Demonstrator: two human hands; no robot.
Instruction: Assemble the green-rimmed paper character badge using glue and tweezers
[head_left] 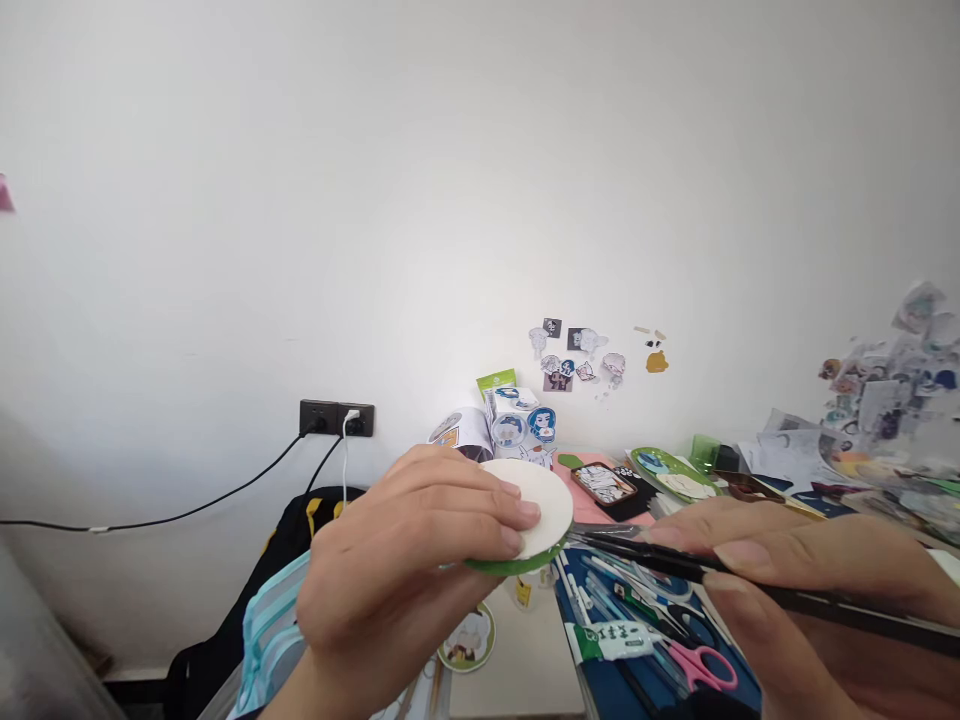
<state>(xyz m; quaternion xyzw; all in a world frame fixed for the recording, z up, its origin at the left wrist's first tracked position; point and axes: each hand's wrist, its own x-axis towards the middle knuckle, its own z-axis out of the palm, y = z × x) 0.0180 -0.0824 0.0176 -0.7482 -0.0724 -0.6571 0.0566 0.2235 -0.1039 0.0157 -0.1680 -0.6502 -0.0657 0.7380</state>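
**Head view.** Your left hand (390, 590) is closed on a round disc (546, 497) with a white face and a green edge. The fingers lie across its top and the thumb is hidden beneath. You hold the disc in the air above the near edge of the white desk (517, 665), left of centre.

Your right hand (817, 640) has its fingers pinched together on a thin black tool (840, 605). The tool's metal tip reaches the disc's right edge.

Below the hands, a blue mat (637, 690) carries pens and pink-handled scissors (701, 667). A round sticker (466, 640) lies on the bare desk to its left.

Farther back stand an open tin of paper cut-outs (604, 483) and a green tray (667, 468). Loose papers pile up at the far right.

The plain white wall (375, 200) bears a cluster of stickers (577, 360) and a dark socket (337, 418) with cables plugged in. A black-and-yellow bag (300, 530) sits below the socket.
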